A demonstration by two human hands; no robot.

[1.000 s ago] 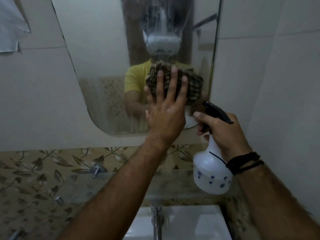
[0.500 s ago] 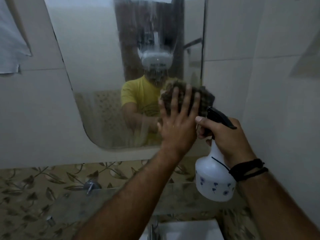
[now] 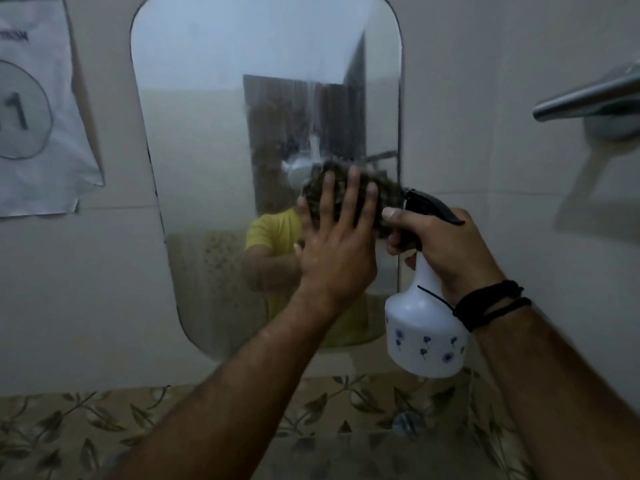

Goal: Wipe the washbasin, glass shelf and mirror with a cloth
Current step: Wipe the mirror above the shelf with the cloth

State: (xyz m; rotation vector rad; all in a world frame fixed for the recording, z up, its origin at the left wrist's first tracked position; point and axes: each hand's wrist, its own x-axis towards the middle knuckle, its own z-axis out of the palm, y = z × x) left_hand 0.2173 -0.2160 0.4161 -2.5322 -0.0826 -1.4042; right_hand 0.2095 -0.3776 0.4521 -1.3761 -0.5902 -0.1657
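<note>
- Head view gives me the left hand (image 3: 337,251) flat, fingers straight and spread, pressing the dark checked cloth (image 3: 360,195) against the mirror (image 3: 214,133) near its right edge.
- Cloth sits bunched under my fingertips, its far side peeking out above them.
- My right hand (image 3: 446,251) is curled round the neck of the white spray bottle (image 3: 424,334), just right of the cloth; whether they touch, I cannot tell.
- A paper sheet (image 3: 38,112) hangs far left, a metal towel bar (image 3: 588,95) sticks out at right, and leaf-patterned tiles (image 3: 69,431) run below.
</note>
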